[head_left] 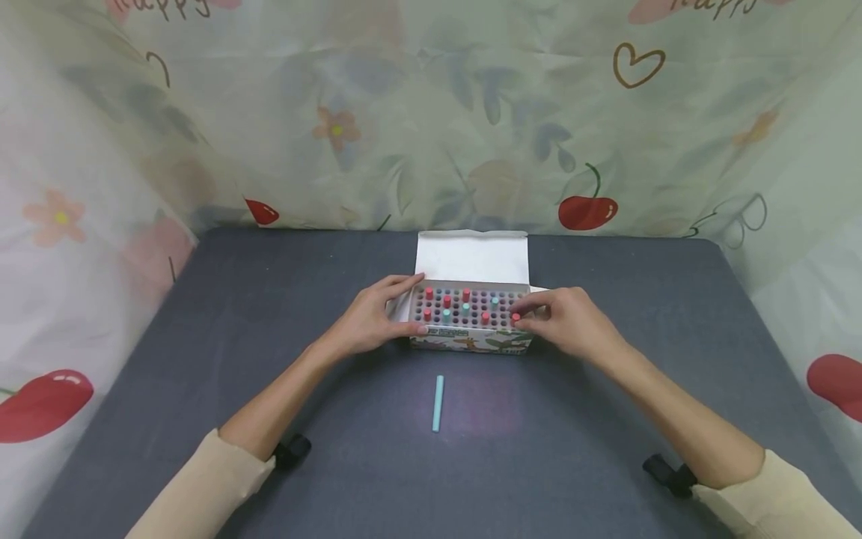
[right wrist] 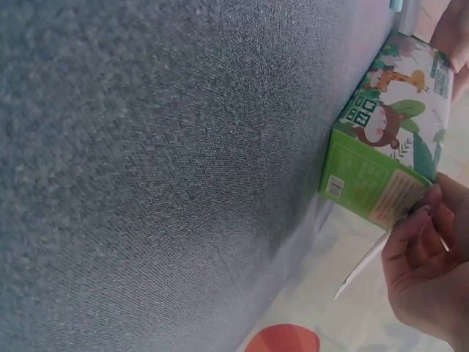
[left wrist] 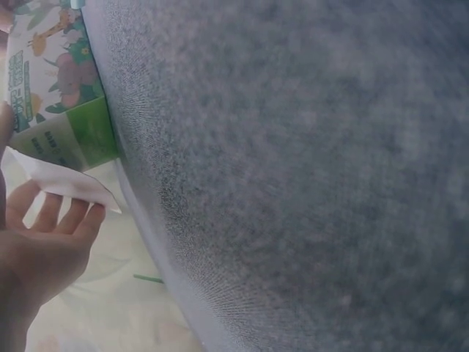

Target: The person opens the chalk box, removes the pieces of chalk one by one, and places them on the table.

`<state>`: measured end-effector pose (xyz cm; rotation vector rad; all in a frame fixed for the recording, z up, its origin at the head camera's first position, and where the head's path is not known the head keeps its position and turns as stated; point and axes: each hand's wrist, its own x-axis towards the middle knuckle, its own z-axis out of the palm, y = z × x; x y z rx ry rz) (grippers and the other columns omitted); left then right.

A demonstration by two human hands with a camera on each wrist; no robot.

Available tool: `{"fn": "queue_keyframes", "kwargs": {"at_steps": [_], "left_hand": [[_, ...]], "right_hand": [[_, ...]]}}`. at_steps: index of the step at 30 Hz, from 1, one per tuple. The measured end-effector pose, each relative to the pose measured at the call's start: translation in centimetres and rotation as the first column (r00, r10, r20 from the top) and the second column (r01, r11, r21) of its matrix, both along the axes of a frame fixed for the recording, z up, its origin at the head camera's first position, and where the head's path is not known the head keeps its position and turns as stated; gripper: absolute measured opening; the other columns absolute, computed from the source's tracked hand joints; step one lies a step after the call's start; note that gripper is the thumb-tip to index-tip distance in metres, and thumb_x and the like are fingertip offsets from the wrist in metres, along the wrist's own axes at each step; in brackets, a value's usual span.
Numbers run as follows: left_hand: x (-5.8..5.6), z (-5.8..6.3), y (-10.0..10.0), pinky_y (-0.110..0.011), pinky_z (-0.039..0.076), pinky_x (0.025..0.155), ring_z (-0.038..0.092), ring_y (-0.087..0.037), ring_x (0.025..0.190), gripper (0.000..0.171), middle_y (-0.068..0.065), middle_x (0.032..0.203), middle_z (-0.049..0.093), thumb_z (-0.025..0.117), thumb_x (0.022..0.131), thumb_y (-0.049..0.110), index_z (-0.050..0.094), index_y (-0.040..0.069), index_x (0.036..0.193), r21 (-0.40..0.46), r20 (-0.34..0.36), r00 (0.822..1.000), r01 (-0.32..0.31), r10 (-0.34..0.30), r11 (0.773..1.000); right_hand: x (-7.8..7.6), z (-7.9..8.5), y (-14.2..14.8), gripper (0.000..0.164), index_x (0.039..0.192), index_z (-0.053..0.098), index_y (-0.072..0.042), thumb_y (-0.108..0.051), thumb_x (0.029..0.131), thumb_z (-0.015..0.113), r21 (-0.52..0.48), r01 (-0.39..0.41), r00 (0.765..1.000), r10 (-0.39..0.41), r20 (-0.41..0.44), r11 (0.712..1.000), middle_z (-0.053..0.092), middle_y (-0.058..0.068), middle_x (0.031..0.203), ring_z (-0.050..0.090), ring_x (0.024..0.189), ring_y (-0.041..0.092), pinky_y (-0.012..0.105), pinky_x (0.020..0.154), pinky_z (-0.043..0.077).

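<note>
A printed cardboard chalk box (head_left: 471, 344) stands open on the table, with a grid of holes inside its top. Several red chalk sticks (head_left: 447, 301) and a few teal ones (head_left: 466, 308) poke up from the grid. My left hand (head_left: 369, 318) grips the box's left end, thumb at the front edge and index finger at the back; in the left wrist view its other fingers lie behind a white side flap (left wrist: 66, 182). At the right front corner, my right hand (head_left: 572, 322) pinches a red chalk stick (head_left: 515, 319), whose lower part is hidden.
A single teal chalk stick (head_left: 438, 404) lies on the dark grey tabletop (head_left: 337, 464) in front of the box. Behind, the box's white lid (head_left: 473, 256) is folded back. A patterned curtain (head_left: 431, 112) surrounds the table's back and sides.
</note>
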<state>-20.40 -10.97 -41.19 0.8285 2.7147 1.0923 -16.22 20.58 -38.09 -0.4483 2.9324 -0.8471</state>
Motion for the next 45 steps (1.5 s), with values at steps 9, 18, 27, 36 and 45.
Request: {"fn": "queue_keyframes", "kwargs": {"at_steps": [9, 18, 27, 36, 45], "left_hand": [[0.0, -0.1, 0.0, -0.041, 0.043, 0.091, 0.042, -0.019, 0.117, 0.082, 0.001, 0.134, 0.040, 0.070, 0.072, 0.052, 0.032, 0.031, 0.142, -0.003, 0.005, 1.000, -0.007, 0.007, 1.000], [0.0, 0.0, 0.0, -0.041, 0.042, 0.092, 0.041, -0.019, 0.119, 0.082, 0.002, 0.133, 0.041, 0.070, 0.072, 0.051, 0.032, 0.031, 0.142, 0.008, 0.001, 1.000, -0.003, 0.003, 1.000], [0.0, 0.1, 0.1, -0.041, 0.041, 0.092, 0.041, -0.019, 0.118, 0.083, 0.002, 0.133, 0.041, 0.071, 0.072, 0.051, 0.032, 0.031, 0.142, 0.000, 0.005, 1.000, -0.011, 0.011, 1.000], [-0.1, -0.2, 0.1, -0.042, 0.041, 0.093, 0.041, -0.019, 0.120, 0.084, 0.003, 0.133, 0.041, 0.070, 0.070, 0.055, 0.032, 0.031, 0.142, -0.002, -0.014, 1.000, -0.011, 0.011, 1.000], [-0.1, -0.2, 0.1, -0.041, 0.041, 0.093, 0.041, -0.018, 0.119, 0.084, 0.004, 0.133, 0.040, 0.069, 0.070, 0.056, 0.032, 0.031, 0.142, -0.008, -0.010, 1.000, -0.018, 0.018, 1.000]], "right_hand": [[-0.1, -0.5, -0.2, 0.019, 0.094, 0.074, -0.023, -0.029, 0.077, 0.074, 0.012, -0.001, 0.997, 0.002, -0.080, 1.000, 0.065, -0.011, 0.074, 0.039, 0.049, 0.010, 0.025, 0.041, 0.031], [0.0, -1.1, 0.0, 0.013, 0.091, 0.068, -0.024, -0.029, 0.079, 0.071, -0.029, -0.034, 0.985, 0.029, -0.168, 0.999, 0.063, -0.013, 0.075, 0.044, 0.053, 0.008, 0.024, 0.044, 0.035], [0.1, -1.5, 0.0, 0.014, 0.092, 0.065, -0.023, -0.029, 0.080, 0.070, -0.091, -0.043, 0.982, 0.025, -0.190, 0.995, 0.064, -0.012, 0.078, 0.043, 0.050, 0.009, 0.025, 0.044, 0.035], [0.2, -1.8, -0.1, 0.013, 0.096, 0.062, -0.022, -0.028, 0.084, 0.066, -0.146, -0.035, 0.978, 0.004, -0.210, 0.989, 0.063, -0.011, 0.076, 0.046, 0.051, 0.007, 0.025, 0.044, 0.036], [0.4, -1.5, -0.5, 0.018, 0.106, 0.050, -0.016, -0.027, 0.093, 0.054, -0.109, -0.038, 0.964, 0.008, -0.266, 0.993, 0.066, -0.010, 0.080, 0.054, 0.058, 0.005, 0.025, 0.049, 0.039]]}}
